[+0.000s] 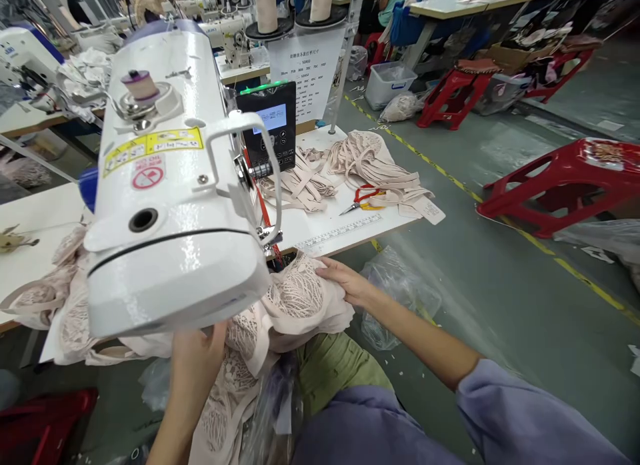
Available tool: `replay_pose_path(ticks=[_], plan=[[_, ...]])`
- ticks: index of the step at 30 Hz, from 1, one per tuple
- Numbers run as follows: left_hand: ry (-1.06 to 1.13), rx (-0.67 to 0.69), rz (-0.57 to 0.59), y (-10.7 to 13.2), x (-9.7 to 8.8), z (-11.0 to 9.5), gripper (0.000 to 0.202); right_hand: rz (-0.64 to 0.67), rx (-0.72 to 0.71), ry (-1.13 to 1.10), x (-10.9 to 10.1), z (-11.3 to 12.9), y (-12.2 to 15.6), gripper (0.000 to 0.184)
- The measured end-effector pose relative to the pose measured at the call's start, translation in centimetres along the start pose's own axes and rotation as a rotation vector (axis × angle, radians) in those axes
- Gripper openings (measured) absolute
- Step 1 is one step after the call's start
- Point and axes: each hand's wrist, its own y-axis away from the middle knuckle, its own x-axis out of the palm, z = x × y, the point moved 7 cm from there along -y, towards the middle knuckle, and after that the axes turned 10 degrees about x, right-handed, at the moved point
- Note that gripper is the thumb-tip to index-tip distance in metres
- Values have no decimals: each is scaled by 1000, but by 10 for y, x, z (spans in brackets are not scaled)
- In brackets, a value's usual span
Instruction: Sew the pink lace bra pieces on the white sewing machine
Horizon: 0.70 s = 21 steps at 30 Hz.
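A pale pink lace garment (293, 305) lies over the table's front edge and hangs down into my lap. My right hand (345, 278) rests flat on its right side, fingers pressed on the lace. My left hand (197, 362) grips the lace lower down, just under the head of the white sewing machine (170, 185), which hides the needle area. More pink lace pieces (70, 298) are piled to the machine's left.
On the white table (345, 228) lie a heap of pink straps (370, 165), red-handled scissors (363, 200) and a black control panel (270, 128). Red stools (565, 185) stand on the green floor to the right. A clear plastic bag (400, 292) sits below the table.
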Motion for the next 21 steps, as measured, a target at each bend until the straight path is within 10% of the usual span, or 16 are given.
replay_pose_path(ticks=[6,11,13,16,21], plan=[[-11,266,-284,38,-28,-63,23,-143,-345,306,21,53,43,29],[212,659,-128,50,-10,-131,61,450,-331,916,130,21,86,19],[273,524,85,43,9,-123,61,595,-287,1000,153,5,93,24],[416,136,382,37,34,-83,26,431,-344,1082,153,3,79,30],[356,-193,148,25,26,-29,37,101,-395,1210,128,14,40,43]])
